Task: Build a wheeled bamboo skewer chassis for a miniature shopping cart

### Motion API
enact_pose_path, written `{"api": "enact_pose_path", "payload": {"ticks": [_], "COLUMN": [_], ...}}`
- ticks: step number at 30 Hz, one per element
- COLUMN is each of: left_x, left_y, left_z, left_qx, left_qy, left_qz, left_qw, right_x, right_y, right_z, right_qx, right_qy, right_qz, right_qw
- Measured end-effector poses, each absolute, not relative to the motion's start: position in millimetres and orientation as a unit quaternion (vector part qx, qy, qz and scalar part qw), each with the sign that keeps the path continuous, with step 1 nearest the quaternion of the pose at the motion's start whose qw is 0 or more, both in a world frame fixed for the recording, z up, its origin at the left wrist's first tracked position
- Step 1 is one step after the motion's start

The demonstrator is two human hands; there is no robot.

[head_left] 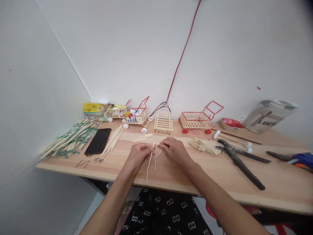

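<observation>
Near the table's front edge, my left hand (141,155) pinches a thin wooden stick (150,161) between thumb and fingers; the stick slants down toward me and looks jointed partway. Close beside it, my right hand (173,147) is closed on a short wooden stick (159,153) whose far end lies under the fingers. Another thin piece (155,164) hangs or lies below that one, and I cannot tell whether they are joined. Just beyond my hands stands a small slatted stick basket (163,123). A few loose short sticks (142,138) lie behind my left hand.
Left are wrapped chopsticks (73,137), a phone (98,141) and bare sticks (112,139). Behind stand miniature carts (135,116) and a red-trimmed cart (195,121). Right are wood chips (201,145), a stick axle with white wheels (232,140), black pliers (241,163), a red-stained bowl (231,124) and a container (267,117).
</observation>
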State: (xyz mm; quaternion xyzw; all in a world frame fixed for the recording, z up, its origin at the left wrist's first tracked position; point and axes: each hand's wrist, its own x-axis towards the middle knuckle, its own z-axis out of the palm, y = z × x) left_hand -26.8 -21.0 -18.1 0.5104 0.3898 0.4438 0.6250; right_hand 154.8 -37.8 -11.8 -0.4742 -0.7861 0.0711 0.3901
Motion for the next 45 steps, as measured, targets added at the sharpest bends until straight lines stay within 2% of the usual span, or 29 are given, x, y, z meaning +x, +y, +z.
{"api": "enact_pose_path", "payload": {"ticks": [45], "left_x": [-26.1], "left_y": [-21.0], "left_z": [-18.8], "left_qx": [0.522], "left_qy": [0.385], "left_qz": [0.443], "left_qw": [0.619], "right_x": [157.3], "right_y": [-32.5], "right_z": [-21.0], "right_qx": [-0.469], "right_qy": [-0.794], "right_qz": [0.069], "right_qw": [0.381]}}
